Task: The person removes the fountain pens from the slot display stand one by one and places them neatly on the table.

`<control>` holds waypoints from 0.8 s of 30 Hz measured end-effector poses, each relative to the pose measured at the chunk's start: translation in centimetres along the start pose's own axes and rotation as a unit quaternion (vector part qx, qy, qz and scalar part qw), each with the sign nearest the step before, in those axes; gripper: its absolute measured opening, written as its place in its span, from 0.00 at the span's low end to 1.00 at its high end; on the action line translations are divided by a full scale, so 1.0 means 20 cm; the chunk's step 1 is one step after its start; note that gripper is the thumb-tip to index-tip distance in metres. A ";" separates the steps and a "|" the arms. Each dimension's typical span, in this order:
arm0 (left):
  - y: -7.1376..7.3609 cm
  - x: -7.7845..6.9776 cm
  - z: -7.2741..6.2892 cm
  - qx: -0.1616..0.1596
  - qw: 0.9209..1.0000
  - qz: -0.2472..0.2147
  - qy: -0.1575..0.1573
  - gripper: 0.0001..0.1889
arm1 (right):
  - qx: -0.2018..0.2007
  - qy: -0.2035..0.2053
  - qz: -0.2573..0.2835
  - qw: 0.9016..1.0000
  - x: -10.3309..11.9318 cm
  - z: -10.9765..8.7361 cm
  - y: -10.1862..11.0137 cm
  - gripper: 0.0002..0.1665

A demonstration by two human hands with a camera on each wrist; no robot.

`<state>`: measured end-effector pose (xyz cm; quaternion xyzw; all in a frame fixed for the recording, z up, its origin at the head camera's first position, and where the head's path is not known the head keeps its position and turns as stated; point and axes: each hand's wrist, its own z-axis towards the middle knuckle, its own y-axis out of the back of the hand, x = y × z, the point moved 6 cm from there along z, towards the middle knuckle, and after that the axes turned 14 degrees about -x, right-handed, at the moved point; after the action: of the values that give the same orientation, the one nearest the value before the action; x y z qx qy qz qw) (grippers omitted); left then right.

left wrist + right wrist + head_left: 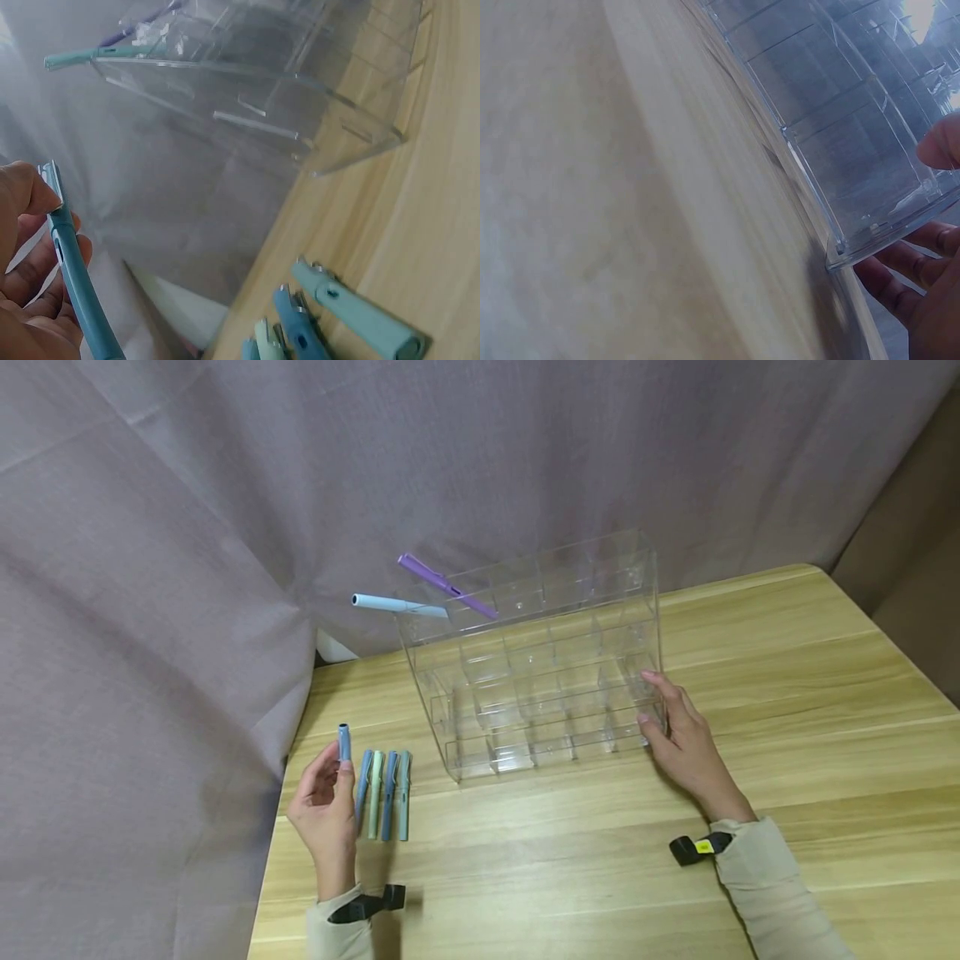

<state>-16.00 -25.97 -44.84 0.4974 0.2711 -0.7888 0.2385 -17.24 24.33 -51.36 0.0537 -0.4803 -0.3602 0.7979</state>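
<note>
My left hand (324, 810) pinches a blue pen (344, 743) between thumb and fingers, its capped end up. In the left wrist view that pen (81, 281) looks teal, with the thumb near its clip. My right hand (690, 756) grips the right side wall of a clear tiered pen organizer (432, 717), thumb on the inner side and fingers outside. A light blue pen (393, 604) and a purple pen (431, 576) lean leftward out of the organizer's top back row. The organizer's lower compartments hold no pens.
Just right of my left hand, several capped pens lie side by side on the wooden table (570, 860), among them a light green pen (376, 797), a dark blue pen (389, 797) and a grey-green pen (405, 797). A grey curtain (187, 568) hangs behind the table and along its left.
</note>
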 end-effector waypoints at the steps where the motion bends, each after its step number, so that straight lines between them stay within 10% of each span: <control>1: 0.01 0.01 0.00 -0.002 1.000 0.003 0.003 0.15 | 0.000 -0.001 0.000 1.000 0.00 0.00 0.00 0.42; 24: 0.15 0.20 0.10 -0.005 0.992 0.123 0.019 0.16 | -0.003 0.002 0.000 1.000 0.01 0.00 0.01 0.43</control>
<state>-16.91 -29.91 -48.35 0.5408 0.2164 -0.7425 0.3307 -17.14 24.33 -51.14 0.0518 -0.4777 -0.3615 0.7990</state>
